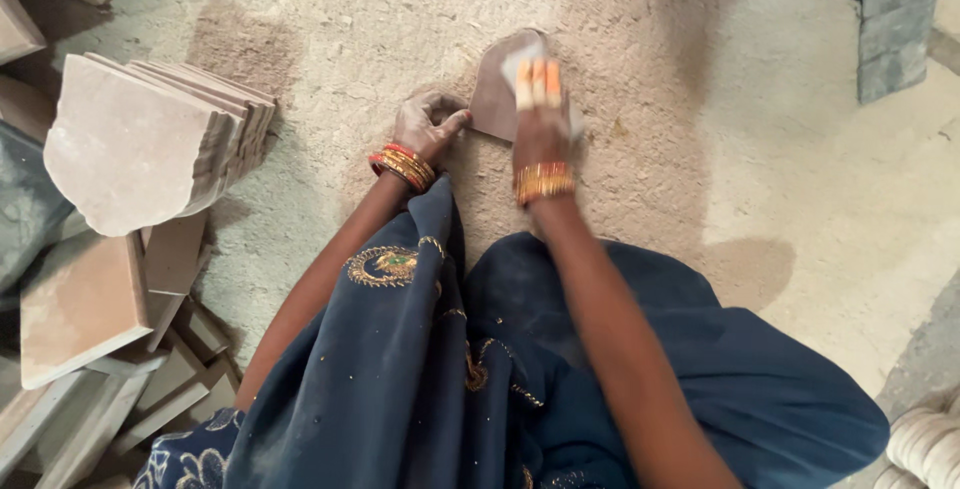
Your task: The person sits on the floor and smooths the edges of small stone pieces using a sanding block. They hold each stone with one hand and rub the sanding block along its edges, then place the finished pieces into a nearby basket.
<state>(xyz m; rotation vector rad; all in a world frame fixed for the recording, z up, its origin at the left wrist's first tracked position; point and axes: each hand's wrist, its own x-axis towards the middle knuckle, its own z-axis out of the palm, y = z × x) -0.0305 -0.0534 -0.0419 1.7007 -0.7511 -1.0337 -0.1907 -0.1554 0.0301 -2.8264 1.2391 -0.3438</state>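
Along the bottom of the frame, dark blue cloth with gold embroidery [420, 369] covers the person's lap, and both forearms reach up from it toward the middle of the picture. At lower left and along the left edge lie loose flat stone tiles [80, 309], some overlapping. Above them, at centre left, a stack of shaped stone tiles [150, 139] leans together on edge, each with a curved lower side.

Just above the cloth, the left hand [425, 124], dusty and wearing red and gold bangles at the wrist, rests on the sandy floor [700, 149] with its fingers curled; its fingertip touches the left edge of a small brown stone tile [495, 99] that lies flat on the floor in the upper middle of the frame. The right hand [540, 109], with gold bangles, lies palm down on that tile, its fingers stretched flat and pressing a pale pad or cloth [520, 57] against the surface. The two hands are close, side by side, neither one closed round the tile.

In the upper right corner stands a grey stone block [895, 24].
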